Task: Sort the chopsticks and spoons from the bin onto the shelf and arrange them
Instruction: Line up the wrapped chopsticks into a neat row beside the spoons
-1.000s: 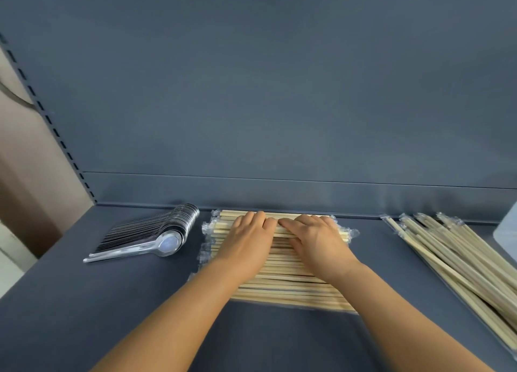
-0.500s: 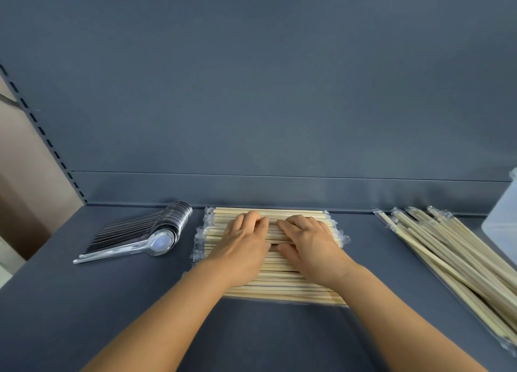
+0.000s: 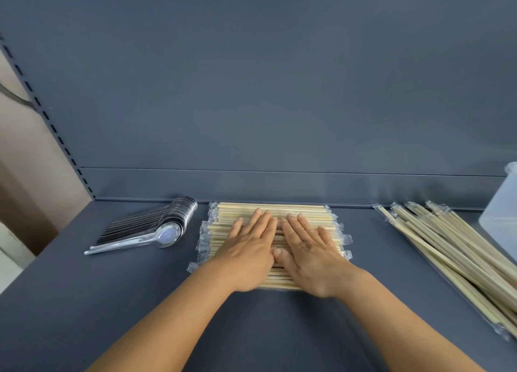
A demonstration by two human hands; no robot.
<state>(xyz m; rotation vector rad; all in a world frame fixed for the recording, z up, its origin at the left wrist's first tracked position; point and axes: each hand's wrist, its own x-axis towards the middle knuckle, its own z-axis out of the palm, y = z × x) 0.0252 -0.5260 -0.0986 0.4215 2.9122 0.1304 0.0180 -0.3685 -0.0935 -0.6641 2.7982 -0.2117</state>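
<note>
Dark grey shelf backed by grey panel, left hand and right hand lay flat, fingers straight, side by side on wrapped chopsticks, spoons left of them, bare shelf nearer.

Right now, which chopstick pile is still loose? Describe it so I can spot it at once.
On the dark grey shelf, look to the far right, beside the translucent plastic bin. The loose chopstick pile lies there, untouched. Unlike the squared chopstick stack under both hands at centre, its wrapped sticks fan out diagonally toward the front edge.
</note>
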